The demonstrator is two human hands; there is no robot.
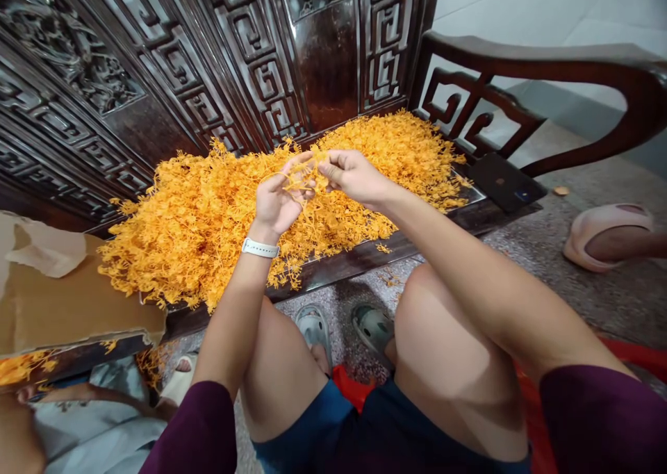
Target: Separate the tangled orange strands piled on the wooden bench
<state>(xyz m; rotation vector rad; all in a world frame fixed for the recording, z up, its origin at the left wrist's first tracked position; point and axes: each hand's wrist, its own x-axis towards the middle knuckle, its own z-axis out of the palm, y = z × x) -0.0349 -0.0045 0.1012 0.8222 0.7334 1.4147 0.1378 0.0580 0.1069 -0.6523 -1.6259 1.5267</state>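
Note:
A long heap of orange plastic sprigs (192, 217), thin-stemmed with small flower-like tips, covers the seat of a dark carved wooden bench. Above its middle, my left hand (278, 199) is curled around a few thin orange sprigs (298, 181), palm partly turned up. My right hand (354, 174) comes in from the right, thumb and forefinger pinching an orange piece at the left hand's fingertips. The two hands almost meet there. Exactly where one piece ends and another begins is too fine to make out.
A torn cardboard box (78, 300) stands at the left end of the heap. A dark tablet-like device (505, 182) lies by the bench's curved armrest (547, 60). Other people sit close: a slippered foot (604, 241) at right, a light-clothed lap (99, 432) at lower left.

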